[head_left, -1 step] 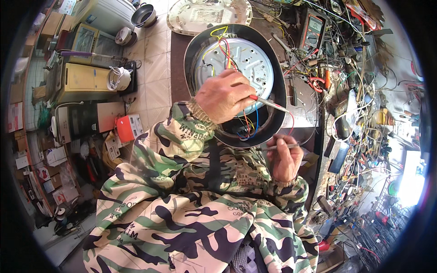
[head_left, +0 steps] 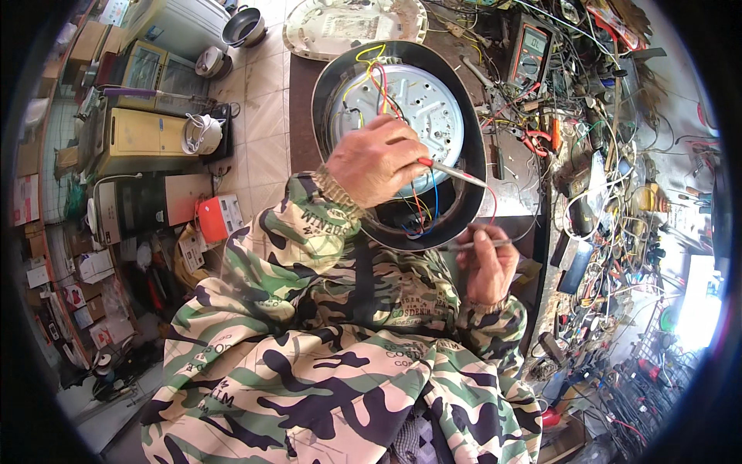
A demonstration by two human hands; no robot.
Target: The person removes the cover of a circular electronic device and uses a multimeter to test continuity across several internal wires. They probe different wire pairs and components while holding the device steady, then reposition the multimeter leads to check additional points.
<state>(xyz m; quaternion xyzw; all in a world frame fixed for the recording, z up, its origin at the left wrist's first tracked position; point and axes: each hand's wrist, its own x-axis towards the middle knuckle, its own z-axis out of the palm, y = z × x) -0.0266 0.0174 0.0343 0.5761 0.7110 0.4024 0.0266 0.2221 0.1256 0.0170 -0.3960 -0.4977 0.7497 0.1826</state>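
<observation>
My left hand (head_left: 377,161) is over an opened appliance, its fingers closed on a red and pale test probe (head_left: 457,172). A thin red lead runs down from that probe's outer end. Beyond the lower right rim, my right hand (head_left: 488,267) pinches a slim grey probe (head_left: 501,243) between thumb and fingers. The appliance has a dark oval housing (head_left: 474,131) and a round silver metal pan (head_left: 429,100) inside. Coloured wires (head_left: 380,73) rise from the pan, while a blue wire (head_left: 437,201) and others lie in the lower opening. My left hand hides where its wires meet.
A multimeter (head_left: 532,52) with a lit display lies at the upper right among tangled cables and tools. Red-handled pliers (head_left: 537,143) are right of the housing. A dirty white cover (head_left: 355,27) lies beyond it. Boxes and appliances line the left, including a yellow cabinet (head_left: 151,131).
My left hand and its probe have shifted slightly left. My right hand has moved a little to the right with the grey probe. Both grips look the same.
</observation>
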